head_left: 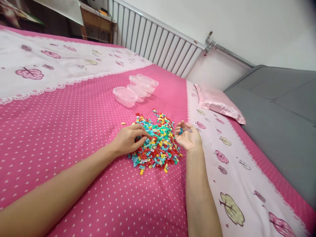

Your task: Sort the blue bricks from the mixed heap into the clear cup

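Note:
A heap of small toy building bricks [160,144] in red, yellow, blue and green lies on the pink dotted bedspread. My left hand [129,138] reaches into the heap's left side, palm down, with thumb and fingers drawn together among the bricks. What its fingertips pinch, if anything, is hidden. At the heap's right edge my right hand [189,136] rests palm up. Its fingers curl loosely around a few blue bricks [181,131].
Several clear plastic tubs [125,96] stand behind the heap on the bed. A pink pillow [219,102] lies at the right, by a grey headboard [276,108]. A white radiator [158,36] and a metal pipe [232,52] run along the wall.

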`<state>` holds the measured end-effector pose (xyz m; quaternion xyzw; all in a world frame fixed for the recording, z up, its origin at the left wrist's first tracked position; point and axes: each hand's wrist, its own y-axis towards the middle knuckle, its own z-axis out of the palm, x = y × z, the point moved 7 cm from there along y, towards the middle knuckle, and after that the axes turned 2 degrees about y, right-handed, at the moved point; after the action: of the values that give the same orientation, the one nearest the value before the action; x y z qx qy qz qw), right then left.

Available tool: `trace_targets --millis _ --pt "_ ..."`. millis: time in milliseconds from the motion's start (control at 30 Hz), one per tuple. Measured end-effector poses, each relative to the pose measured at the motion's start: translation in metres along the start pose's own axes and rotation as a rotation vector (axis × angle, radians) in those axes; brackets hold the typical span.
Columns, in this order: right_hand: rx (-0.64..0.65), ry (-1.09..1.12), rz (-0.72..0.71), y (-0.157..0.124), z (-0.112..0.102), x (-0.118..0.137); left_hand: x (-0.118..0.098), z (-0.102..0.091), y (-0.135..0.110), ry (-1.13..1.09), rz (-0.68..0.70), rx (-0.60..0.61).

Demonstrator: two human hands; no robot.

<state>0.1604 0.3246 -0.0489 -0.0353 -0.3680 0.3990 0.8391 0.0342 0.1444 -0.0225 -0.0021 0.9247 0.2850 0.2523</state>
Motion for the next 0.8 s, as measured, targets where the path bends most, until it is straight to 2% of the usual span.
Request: trace_targets --millis 233,367,467,567,667,733,800 --pt "0.006 0.012 0.019 -0.001 0.001 -0.003 -0.040 0.013 -0.005 0.086 0.321 0.114" --pt "0.024 -0.022 0.013 -0.001 0.001 -0.003 -0.058 0.023 -0.011 0.138 0.426 0.142" --pt "0.037 -0.051 0.007 -0.001 0.002 -0.003 -0.062 0.026 -0.015 0.157 0.471 0.126" --pt "0.034 -0.048 0.008 -0.001 0.003 -0.004 -0.059 0.025 -0.014 0.145 0.453 0.122" --pt "0.028 -0.053 0.004 -0.001 0.003 -0.003 -0.053 0.016 -0.010 0.059 0.389 0.079" --pt "0.030 -0.054 0.004 -0.002 0.003 -0.003 -0.042 0.003 -0.005 -0.021 0.273 -0.044" --pt "0.031 -0.046 0.006 -0.002 0.003 -0.003 -0.018 -0.013 -0.002 -0.071 0.071 -0.213"
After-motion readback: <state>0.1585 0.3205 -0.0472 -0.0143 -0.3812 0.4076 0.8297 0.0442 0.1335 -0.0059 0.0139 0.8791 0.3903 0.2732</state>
